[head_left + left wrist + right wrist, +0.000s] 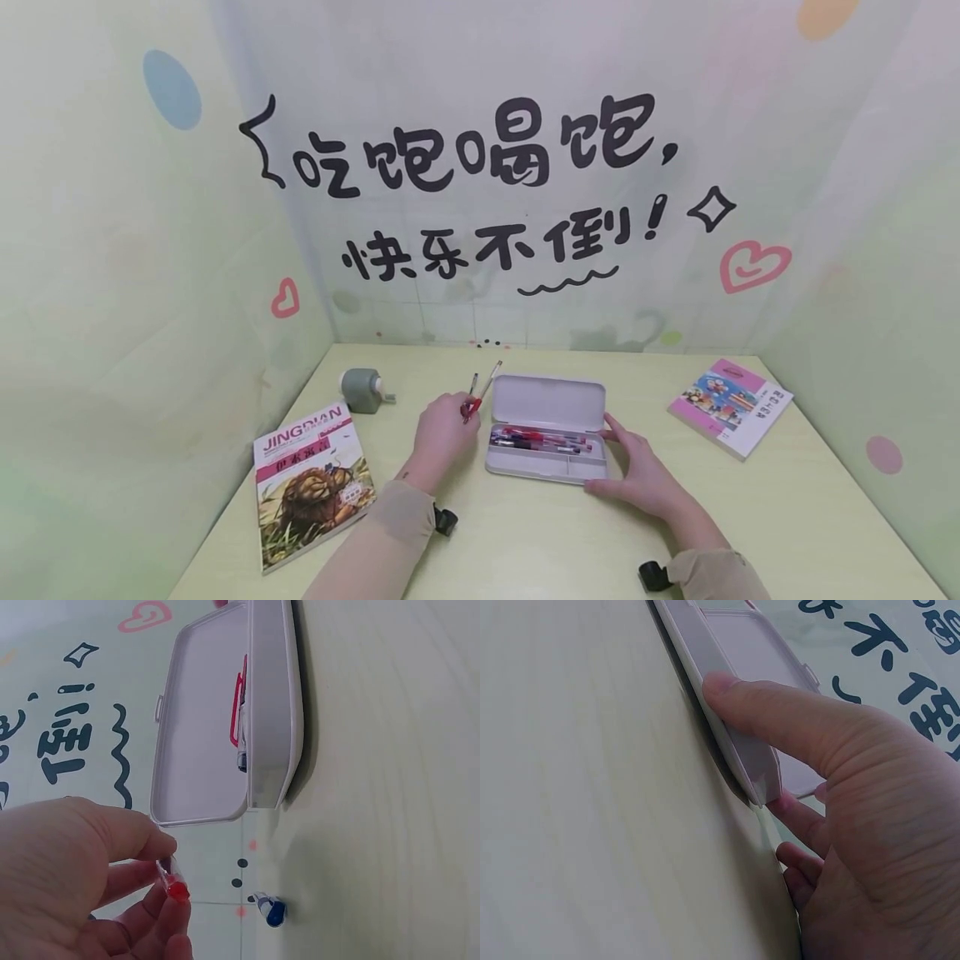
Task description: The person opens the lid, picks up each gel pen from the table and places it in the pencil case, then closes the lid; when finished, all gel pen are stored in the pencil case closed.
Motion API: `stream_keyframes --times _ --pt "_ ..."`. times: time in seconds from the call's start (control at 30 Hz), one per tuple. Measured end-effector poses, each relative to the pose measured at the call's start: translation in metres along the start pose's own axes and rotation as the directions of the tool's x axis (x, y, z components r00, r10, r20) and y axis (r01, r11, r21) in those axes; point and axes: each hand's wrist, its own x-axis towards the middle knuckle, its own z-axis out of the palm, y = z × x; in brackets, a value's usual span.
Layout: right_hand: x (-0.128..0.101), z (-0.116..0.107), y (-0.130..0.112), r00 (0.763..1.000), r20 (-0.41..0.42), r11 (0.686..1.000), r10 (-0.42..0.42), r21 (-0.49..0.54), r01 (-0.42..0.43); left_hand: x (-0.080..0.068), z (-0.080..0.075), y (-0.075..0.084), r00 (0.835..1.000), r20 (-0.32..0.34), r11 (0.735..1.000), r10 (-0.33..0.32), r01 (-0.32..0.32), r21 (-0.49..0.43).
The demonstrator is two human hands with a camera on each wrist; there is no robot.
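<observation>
**Two pens pinched beside an open pencil case**

The left hand pinches two pens between thumb and curled fingers. Their upper ends point up and away from the person, toward the back wall. In the left wrist view, a red part of one pen shows between the fingertips.

The right hand rests against the right end of the pencil case. Its thumb lies straight along the front edge of the case, and the other fingers are near the corner, only loosely bent.

The pencil case stands open on the table, just right of the left hand, with the lid tilted back. Red pens lie inside the tray.

A grey pencil sharpener stands behind the left hand. A book with a lion cover lies at the left, and a pink book lies well apart at the right.
</observation>
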Motion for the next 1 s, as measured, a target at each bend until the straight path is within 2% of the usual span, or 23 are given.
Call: stream_keyframes --times 0.13,0.27,0.4,0.5,0.67,0.83,1.0 --pt "0.001 0.001 0.001 1.0 -0.002 1.0 -0.01 -0.005 0.01 -0.001 0.0 0.006 1.0 -0.01 0.999 0.012 -0.012 -0.03" --pt "0.001 0.001 0.002 1.0 -0.004 1.0 -0.009 -0.004 0.009 0.0 0.004 0.01 0.999 0.033 0.999 0.038 -0.037 -0.037" --pt "0.0 0.0 0.001 1.0 -0.002 1.0 -0.004 -0.003 0.004 0.002 0.008 0.015 0.99 0.074 0.993 0.118 -0.118 -0.006" --pt "0.0 0.0 0.0 1.0 0.0 1.0 0.0 -0.001 0.0 0.004 0.01 0.019 0.979 0.091 0.981 0.184 -0.188 0.039" --pt "0.0 0.0 0.0 1.0 -0.001 1.0 0.0 -0.001 0.0 0.004 0.012 0.03 0.958 0.128 0.96 0.258 -0.269 0.078" --pt "0.0 0.0 0.0 1.0 -0.008 1.0 -0.014 0.0 0.014 0.001 0.017 0.042 0.927 0.152 0.926 0.343 -0.361 0.114" --pt "0.001 0.0 0.001 1.0 -0.004 1.0 -0.005 0.004 0.005 -0.004 0.024 0.049 0.905 0.201 0.902 0.374 -0.406 0.145"
